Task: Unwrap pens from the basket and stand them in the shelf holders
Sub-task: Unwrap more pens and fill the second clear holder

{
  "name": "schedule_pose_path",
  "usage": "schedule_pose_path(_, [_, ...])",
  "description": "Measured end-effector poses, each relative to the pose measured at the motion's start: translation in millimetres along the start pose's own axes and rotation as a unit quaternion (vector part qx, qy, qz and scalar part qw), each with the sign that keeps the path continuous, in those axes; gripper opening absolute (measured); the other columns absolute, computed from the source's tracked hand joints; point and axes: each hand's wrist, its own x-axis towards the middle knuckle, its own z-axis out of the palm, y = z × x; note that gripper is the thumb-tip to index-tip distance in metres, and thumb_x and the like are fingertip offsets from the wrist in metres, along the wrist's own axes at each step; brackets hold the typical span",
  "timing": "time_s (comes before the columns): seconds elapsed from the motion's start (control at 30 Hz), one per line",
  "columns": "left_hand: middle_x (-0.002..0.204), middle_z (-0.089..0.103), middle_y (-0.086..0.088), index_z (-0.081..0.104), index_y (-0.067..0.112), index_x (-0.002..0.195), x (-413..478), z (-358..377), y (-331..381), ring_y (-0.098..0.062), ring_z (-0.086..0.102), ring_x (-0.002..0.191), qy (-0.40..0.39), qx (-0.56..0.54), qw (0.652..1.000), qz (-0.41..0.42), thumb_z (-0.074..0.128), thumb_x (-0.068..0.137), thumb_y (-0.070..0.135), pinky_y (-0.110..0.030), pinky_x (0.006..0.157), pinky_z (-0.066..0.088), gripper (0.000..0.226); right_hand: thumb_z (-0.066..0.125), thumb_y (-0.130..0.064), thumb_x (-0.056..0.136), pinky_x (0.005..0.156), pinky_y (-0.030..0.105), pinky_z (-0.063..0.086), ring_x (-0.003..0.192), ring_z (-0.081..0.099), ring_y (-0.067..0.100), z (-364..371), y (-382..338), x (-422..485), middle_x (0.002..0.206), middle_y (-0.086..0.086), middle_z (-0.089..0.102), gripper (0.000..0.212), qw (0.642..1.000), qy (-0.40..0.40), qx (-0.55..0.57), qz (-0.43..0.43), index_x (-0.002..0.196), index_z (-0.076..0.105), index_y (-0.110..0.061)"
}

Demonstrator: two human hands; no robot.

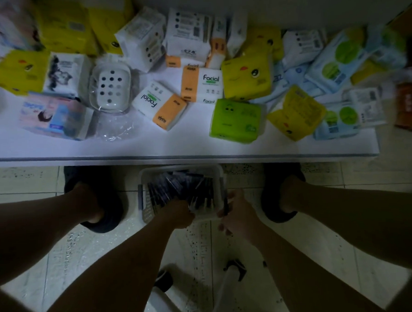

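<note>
The person is sitting over a white plastic basket that is standing on the pale tiled floor between two dark slippers, just below the front edge of a white shelf. The picking-out step is under way, and judging by the full basket the task is at an early stage.

The left hand is reaching into the near side of the basket, knuckles up, its fingertips lying among the dark pens in clear wrappers. The light is too dim to tell whether it is pinching one. The right hand is hovering at the basket's near right corner with its fingers curled round a slim dark stick, most likely one pen, standing roughly upright.

The pens are lying heaped and crosswise, thin and dark, with glints of film on them. The film will probably be slippery and cling to them.

Next, one pen is likely needing to be lifted clear, its wrapper pulled off with both hands, and then carried up to the white rounded holder with round holes. That holder is sitting on the shelf among tissue packs and looks to be covered in clear plastic itself, so it may need uncovering first.
</note>
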Motion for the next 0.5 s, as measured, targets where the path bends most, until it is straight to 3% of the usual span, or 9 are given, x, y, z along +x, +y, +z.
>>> schedule_pose_path(0.17, [0.118,0.062,-0.011,0.062,0.008,0.119,1,-1,-5,-0.021,0.059,0.104,0.016,-0.001,1.0,0.004,0.055,0.094,0.025,-0.029,0.088,0.051,0.031,0.056,-0.017,0.095,0.058,0.038,0.056,0.065,0.067,0.028,-4,-4,-9,0.085,0.011,0.066,0.015,0.999,-0.006,0.032,-0.005,0.11,0.052,-0.018])
schedule_pose_path(0.23, [0.114,0.063,-0.011,0.066,0.008,0.112,0,-4,-7,-0.022,0.06,0.103,0.06,-0.02,0.998,0.014,0.059,0.09,0.013,-0.028,0.086,0.052,0.023,0.055,-0.025,0.097,0.056,0.036,0.057,0.062,0.065,0.025,-4,-3,-9,0.081,0.013,0.067,0.015,0.999,0.014,0.051,-0.002,0.108,0.057,-0.015])
schedule_pose_path(0.33, [0.101,0.064,-0.011,0.064,0.006,0.103,-12,-21,-4,-0.024,0.063,0.095,0.137,-0.025,0.99,0.025,0.057,0.089,0.004,-0.028,0.079,0.051,0.016,0.057,-0.027,0.096,0.064,0.038,0.06,0.067,0.066,0.024,-4,-2,-5,0.082,0.011,0.066,0.015,0.998,0.042,0.019,-0.033,0.088,0.062,-0.014])
schedule_pose_path(0.43, [0.098,0.064,-0.01,0.061,0.01,0.106,-27,-42,0,-0.022,0.063,0.089,0.182,-0.026,0.982,0.047,0.051,0.094,0.007,-0.03,0.078,0.053,0.016,0.061,-0.023,0.093,0.057,0.019,0.049,0.064,0.059,0.015,-7,-4,-2,0.073,0.004,0.06,0.023,0.993,0.061,-0.055,-0.081,0.072,0.057,-0.017])
schedule_pose_path(0.5, [0.095,0.064,-0.007,0.059,0.013,0.109,-41,-54,7,-0.016,0.061,0.081,0.192,-0.016,0.979,0.062,0.048,0.096,0.014,-0.026,0.072,0.051,0.017,0.062,-0.02,0.092,0.058,0.021,0.051,0.058,0.054,0.011,-10,-6,-1,0.067,0.0,0.058,0.022,0.992,0.051,-0.066,-0.099,0.07,0.057,-0.018])
